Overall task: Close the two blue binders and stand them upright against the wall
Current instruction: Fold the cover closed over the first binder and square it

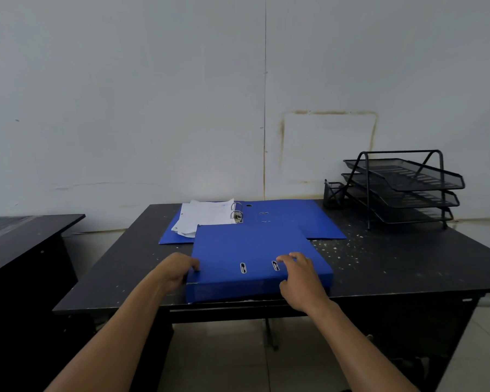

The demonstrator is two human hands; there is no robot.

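Observation:
A closed blue binder (252, 247) lies flat at the front edge of the black table (408, 267), its spine toward me. My left hand (178, 271) grips its front left corner. My right hand (301, 281) clasps the spine edge at the right, fingers on the cover and thumb on the spine. Behind it a second blue binder (292, 216) lies open and flat near the wall (153, 108), metal rings up and loose white papers (203, 217) on its left half. The closed binder overlaps the open one's front edge.
A black three-tier wire tray rack (402, 188) stands at the table's back right, with a small black mesh holder (333, 195) beside it. A second dark desk (20, 241) stands to the left. White specks dot the tabletop to the right of the binders.

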